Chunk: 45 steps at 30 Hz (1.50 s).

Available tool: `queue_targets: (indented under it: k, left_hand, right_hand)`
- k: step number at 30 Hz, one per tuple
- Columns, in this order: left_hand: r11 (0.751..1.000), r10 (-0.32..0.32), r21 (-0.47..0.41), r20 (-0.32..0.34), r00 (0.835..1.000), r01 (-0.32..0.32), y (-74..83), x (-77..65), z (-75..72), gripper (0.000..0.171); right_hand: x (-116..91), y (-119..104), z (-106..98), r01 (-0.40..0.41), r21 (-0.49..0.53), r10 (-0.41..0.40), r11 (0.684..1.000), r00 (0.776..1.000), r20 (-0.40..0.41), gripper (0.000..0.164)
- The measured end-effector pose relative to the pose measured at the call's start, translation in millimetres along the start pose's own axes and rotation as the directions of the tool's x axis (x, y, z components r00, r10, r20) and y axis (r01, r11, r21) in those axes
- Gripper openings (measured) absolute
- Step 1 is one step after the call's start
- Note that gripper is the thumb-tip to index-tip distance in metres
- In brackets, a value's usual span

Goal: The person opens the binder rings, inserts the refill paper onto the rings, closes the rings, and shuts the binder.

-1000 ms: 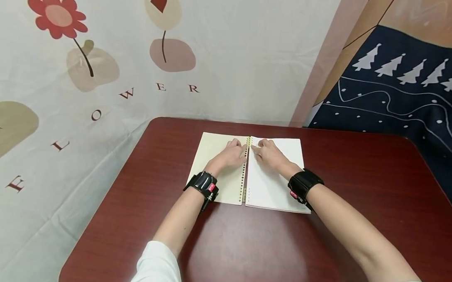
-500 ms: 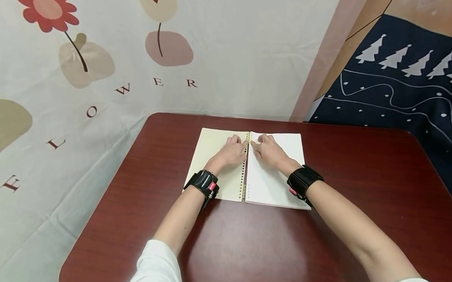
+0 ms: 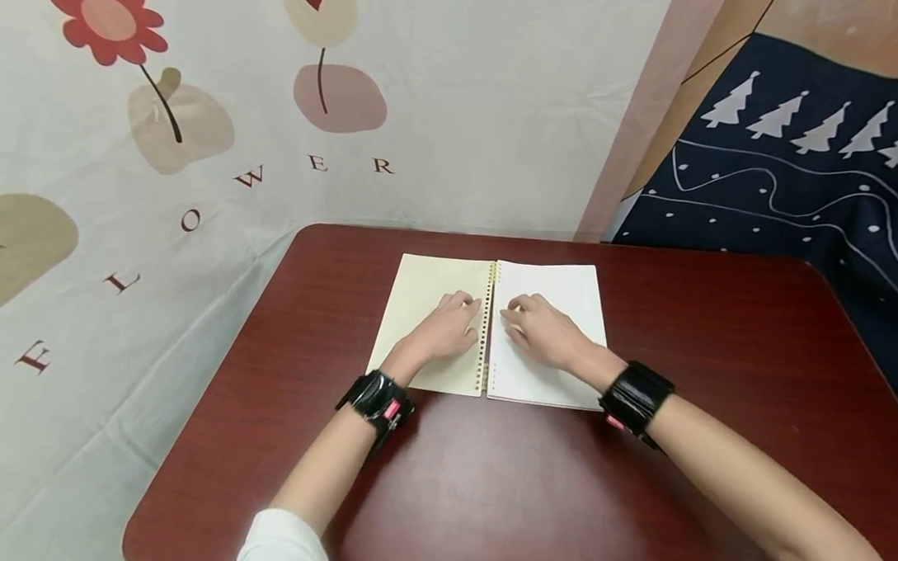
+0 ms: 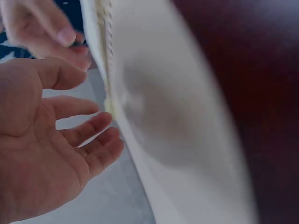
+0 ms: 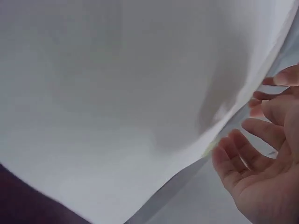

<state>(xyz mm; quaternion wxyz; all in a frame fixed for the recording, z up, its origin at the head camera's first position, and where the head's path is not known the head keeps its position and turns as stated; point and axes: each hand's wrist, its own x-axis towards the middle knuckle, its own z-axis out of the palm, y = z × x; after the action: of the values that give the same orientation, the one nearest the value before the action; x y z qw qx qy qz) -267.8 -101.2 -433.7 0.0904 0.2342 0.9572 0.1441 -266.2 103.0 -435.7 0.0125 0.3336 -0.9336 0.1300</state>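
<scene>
A loose-leaf notebook lies open on the table, its cream cover (image 3: 432,274) on the left and a stack of white pages (image 3: 568,297) on the right. Punched holes run along the spine, with a yellowish binding strip (image 3: 496,272) between the halves. Over the cream side is my left hand (image 3: 442,329), fingers loosely bent and holding nothing. My right hand (image 3: 546,333) hovers over the white pages near the holes, also with nothing in its grasp. Both wrist views show gaps between the relaxed fingers and the paper. Each wrist wears a black band.
The notebook sits toward the back of a dark red-brown table (image 3: 689,346) with rounded corners. Behind it hangs a pale cloth (image 3: 490,172) printed with flowers and letters. A navy cloth (image 3: 787,186) with white trees hangs at the right.
Both hands have drawn back from the top of the spine toward the person and moved slightly apart. Their fingertips have left the binding strip. The notebook stays open in place.
</scene>
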Motion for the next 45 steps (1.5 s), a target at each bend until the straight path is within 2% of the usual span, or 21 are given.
queue_targets:
  k: [3, 7, 10, 13, 18, 21, 32, 37, 45]
  left_hand:
    - [0.998, 0.051, 0.047, -0.03, 0.998, -0.05, 3.8, -27.6, 1.5, 0.051]
    - [0.989, 0.132, 0.068, -0.042, 0.99, -0.129, 8.4, -57.7, 6.9, 0.047]
    - [0.984, 0.159, 0.084, -0.052, 0.986, -0.154, 11.1, -71.8, 11.6, 0.046]
    - [0.982, 0.168, 0.095, -0.04, 0.985, -0.164, 14.4, -79.8, 14.5, 0.046]
    - [0.979, 0.179, 0.087, 0.044, 0.983, -0.182, 19.2, -84.9, 16.8, 0.046]
    - [0.98, 0.174, 0.082, 0.072, 0.982, -0.18, 20.4, -86.4, 17.7, 0.047]
    - [0.962, 0.218, 0.159, 0.046, 0.975, -0.223, 22.4, -84.6, 18.5, 0.049]
    - [0.961, 0.249, 0.121, 0.015, 0.969, -0.249, 21.4, -83.4, 21.2, 0.051]
    - [0.966, 0.243, 0.078, 0.033, 0.969, -0.245, 24.5, -84.7, 18.4, 0.053]
  right_hand:
    - [-22, -16, -2, 0.086, 0.017, -0.085, 0.996, 0.996, -0.037, 0.032]
    - [-46, -28, 2, 0.145, 0.043, -0.142, 0.988, 0.987, -0.069, 0.028]
    - [-59, -30, 7, 0.15, 0.056, -0.146, 0.987, 0.987, -0.067, 0.028]
    - [-67, -33, 11, 0.148, 0.065, -0.145, 0.987, 0.988, -0.043, 0.033]
    - [-70, -37, 16, 0.155, 0.055, -0.154, 0.986, 0.988, -0.012, 0.039]
    - [-70, -39, 17, 0.161, 0.034, -0.161, 0.986, 0.987, -0.006, 0.041]
    - [-70, -41, 17, 0.121, 0.018, -0.121, 0.993, 0.993, 0.009, 0.045]
    - [-70, -43, 18, 0.119, 0.007, -0.119, 0.993, 0.993, 0.001, 0.047]
    - [-68, -44, 18, 0.123, 0.004, -0.123, 0.992, 0.992, -0.009, 0.048]
